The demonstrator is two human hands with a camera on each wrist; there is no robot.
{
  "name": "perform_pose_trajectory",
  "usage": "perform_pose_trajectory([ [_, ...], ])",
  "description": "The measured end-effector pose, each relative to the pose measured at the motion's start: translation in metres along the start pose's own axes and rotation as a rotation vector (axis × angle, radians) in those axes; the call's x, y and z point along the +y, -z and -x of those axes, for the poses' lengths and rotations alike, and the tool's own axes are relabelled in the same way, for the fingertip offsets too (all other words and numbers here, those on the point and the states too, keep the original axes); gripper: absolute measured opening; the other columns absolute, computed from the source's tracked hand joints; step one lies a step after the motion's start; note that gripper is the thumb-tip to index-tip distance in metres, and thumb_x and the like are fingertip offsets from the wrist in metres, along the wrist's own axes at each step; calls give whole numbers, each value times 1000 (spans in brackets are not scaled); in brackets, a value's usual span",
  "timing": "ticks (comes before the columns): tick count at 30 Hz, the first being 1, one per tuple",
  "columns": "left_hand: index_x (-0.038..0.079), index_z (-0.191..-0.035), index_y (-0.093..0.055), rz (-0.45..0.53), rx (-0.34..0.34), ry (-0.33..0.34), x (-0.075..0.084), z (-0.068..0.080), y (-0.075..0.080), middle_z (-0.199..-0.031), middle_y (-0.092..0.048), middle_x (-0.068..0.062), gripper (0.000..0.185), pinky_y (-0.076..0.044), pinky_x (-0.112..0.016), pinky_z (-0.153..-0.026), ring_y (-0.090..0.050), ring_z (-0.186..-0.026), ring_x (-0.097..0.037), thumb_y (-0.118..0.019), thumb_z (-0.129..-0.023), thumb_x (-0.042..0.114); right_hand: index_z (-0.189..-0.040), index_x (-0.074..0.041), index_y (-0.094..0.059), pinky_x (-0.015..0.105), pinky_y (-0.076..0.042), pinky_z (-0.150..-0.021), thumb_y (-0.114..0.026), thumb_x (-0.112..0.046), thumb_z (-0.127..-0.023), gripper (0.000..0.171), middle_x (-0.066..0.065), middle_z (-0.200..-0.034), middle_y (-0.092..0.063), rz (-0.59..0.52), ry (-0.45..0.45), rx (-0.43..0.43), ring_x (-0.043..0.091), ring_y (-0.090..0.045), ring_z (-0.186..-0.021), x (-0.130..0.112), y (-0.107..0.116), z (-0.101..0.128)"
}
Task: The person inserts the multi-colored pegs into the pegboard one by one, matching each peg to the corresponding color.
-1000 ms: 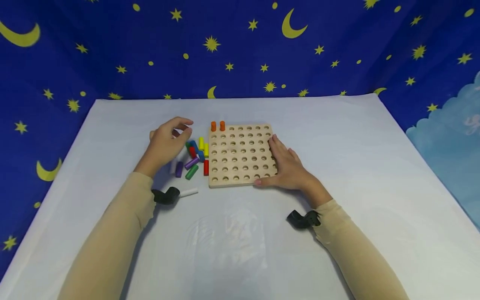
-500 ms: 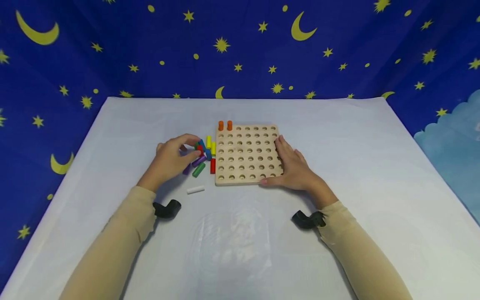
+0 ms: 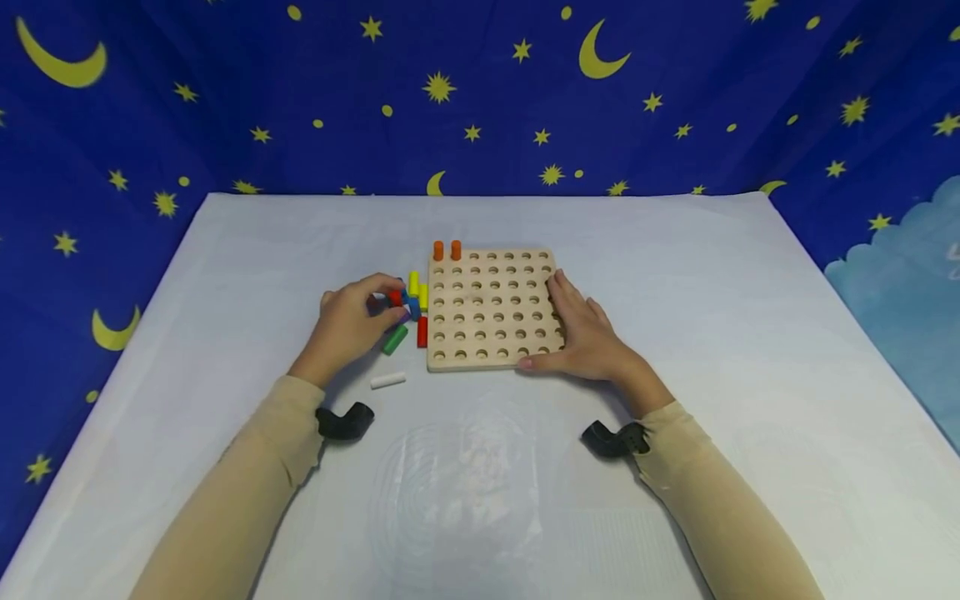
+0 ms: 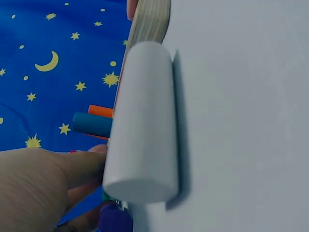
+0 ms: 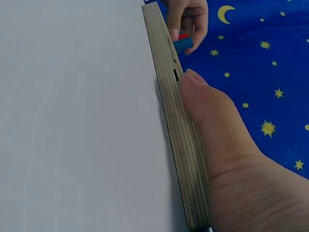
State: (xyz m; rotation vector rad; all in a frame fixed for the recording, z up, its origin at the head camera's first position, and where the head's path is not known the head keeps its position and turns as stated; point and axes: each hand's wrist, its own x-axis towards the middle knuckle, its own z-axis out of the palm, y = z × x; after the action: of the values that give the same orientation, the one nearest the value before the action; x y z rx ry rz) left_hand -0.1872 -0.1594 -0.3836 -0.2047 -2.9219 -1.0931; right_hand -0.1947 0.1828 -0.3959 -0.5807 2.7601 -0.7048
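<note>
My left hand (image 3: 348, 321) is at the pile of coloured pegs left of the wooden pegboard (image 3: 489, 309). Its thumb and fingers pinch a red peg (image 3: 395, 297), mostly covered by the fingers. Beside the fingertips, a blue peg (image 4: 92, 124) sticks up in the left wrist view. My right hand (image 3: 588, 337) lies along the board's right side, with straight fingers touching that edge and the thumb (image 5: 195, 96) at the near edge. Two orange pegs (image 3: 447, 251) stand in holes at the board's far left corner.
Against the board's left side lie yellow pegs (image 3: 418, 287), another red peg (image 3: 422, 332) and a green peg (image 3: 395, 340). A white peg (image 3: 387, 380) lies nearer me. Behind the white table (image 3: 675, 275) hangs a blue cloth (image 3: 487, 83) with stars and moons.
My left hand has come down from above the pile onto the pegs, and its fingers have closed around the red one. The right hand stays against the board.
</note>
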Motion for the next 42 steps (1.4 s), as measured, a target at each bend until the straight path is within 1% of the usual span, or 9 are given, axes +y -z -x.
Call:
perform_pose_trajectory([
  [4,14,-126,-63,24,47,4,-3,1,-3,-114,-72,-9,33,-25,-49,-96,-61,-97,-27,-69,-95,23,-159,-14,9,54,2,-123,-79,-69,-68,138,4,-167,13,3,1,1,25,6,-156,-1,1,0],
  [9,12,-126,-60,57,100,7,-4,2,-8,-109,-72,-11,35,-25,-48,-93,-61,-95,-26,-70,-94,21,-159,-13,8,54,2,-123,-80,-67,-68,138,5,-167,13,4,1,-1,25,6,-156,-2,1,0],
  [14,11,-121,-59,86,127,25,-6,2,-10,-109,-73,-11,31,-23,-48,-95,-62,-95,-26,-70,-93,21,-159,-13,8,54,2,-123,-80,-66,-68,138,5,-167,13,4,-2,0,25,6,-156,-2,1,0],
  [24,11,-117,-63,85,155,-1,-7,1,-11,-104,-74,-10,28,-23,-47,-91,-60,-92,-24,-71,-93,23,-159,-13,8,54,2,-122,-80,-66,-68,137,5,-167,13,3,3,2,25,6,-156,-2,1,0],
  [27,11,-117,-63,116,159,3,-5,1,-9,-103,-74,-11,29,-22,-49,-94,-59,-91,-24,-71,-93,24,-159,-13,8,54,2,-123,-80,-66,-68,138,5,-167,13,5,0,1,25,6,-156,-2,1,0],
  [32,10,-117,-63,192,158,7,4,-4,-4,-102,-74,-11,30,-19,-55,-107,-58,-93,-24,-72,-92,25,-159,-13,8,54,2,-122,-80,-66,-68,138,6,-167,13,4,-5,5,26,6,-156,-1,1,1],
  [36,11,-118,-64,217,146,31,13,-12,-2,-105,-74,-12,31,-18,-54,-110,-57,-94,-23,-72,-92,26,-159,-13,8,54,2,-123,-80,-66,-68,137,6,-167,13,-1,-4,5,25,6,-156,0,1,1],
  [39,12,-119,-63,239,125,62,18,-21,-2,-109,-73,-11,32,-29,-47,-102,-55,-94,-23,-71,-92,29,-159,-14,7,54,3,-123,-80,-67,-68,137,5,-167,13,-2,-3,4,25,6,-156,0,0,1],
  [42,14,-118,-62,269,108,92,23,-29,-2,-112,-73,-10,33,-40,-39,-86,-53,-92,-23,-71,-92,33,-159,-14,7,54,2,-123,-79,-68,-68,137,5,-167,13,0,3,6,24,6,-156,0,-1,0],
])
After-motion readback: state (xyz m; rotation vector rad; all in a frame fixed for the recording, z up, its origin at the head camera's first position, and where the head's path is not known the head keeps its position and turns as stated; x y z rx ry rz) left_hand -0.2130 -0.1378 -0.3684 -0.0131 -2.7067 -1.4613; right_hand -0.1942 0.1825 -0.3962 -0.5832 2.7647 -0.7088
